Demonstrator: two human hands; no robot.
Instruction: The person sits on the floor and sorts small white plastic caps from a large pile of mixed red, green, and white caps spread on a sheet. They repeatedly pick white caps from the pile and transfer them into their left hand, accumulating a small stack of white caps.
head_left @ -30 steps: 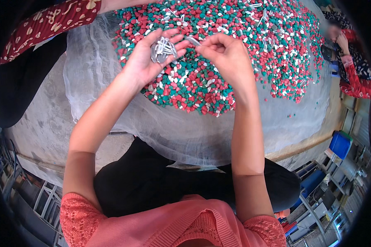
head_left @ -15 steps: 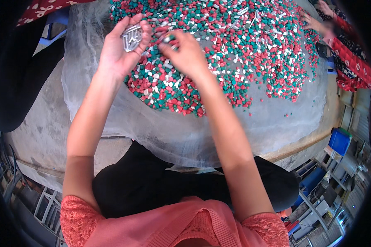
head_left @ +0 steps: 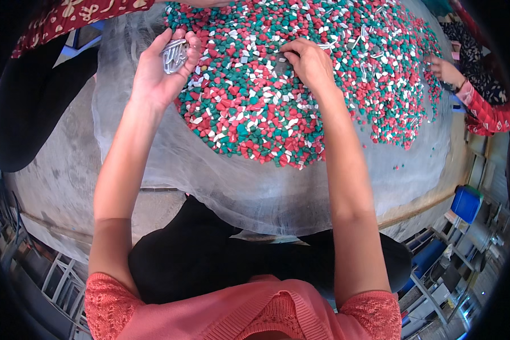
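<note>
My left hand is turned palm up at the pile's left edge, its fingers curled around several shiny, clear or silvery rod-shaped pieces. Reaching over the middle of the pile, my right hand has its thumb and fingers bent toward each other. Whatever lies between those fingertips is too small to make out. Beneath both hands spreads a wide pile of small red, green and white pieces. More of the silvery rods lie scattered among them, right of my right hand.
A translucent sheet lies under the pile. At the far left a person's patterned red sleeve and forearm reach across. Another person's hand works at the pile's right edge. A blue bin stands at right.
My right hand has moved right, from beside my left hand to the middle of the pile. My left hand still cups the rods. A forearm at the top left now reaches over the pile.
</note>
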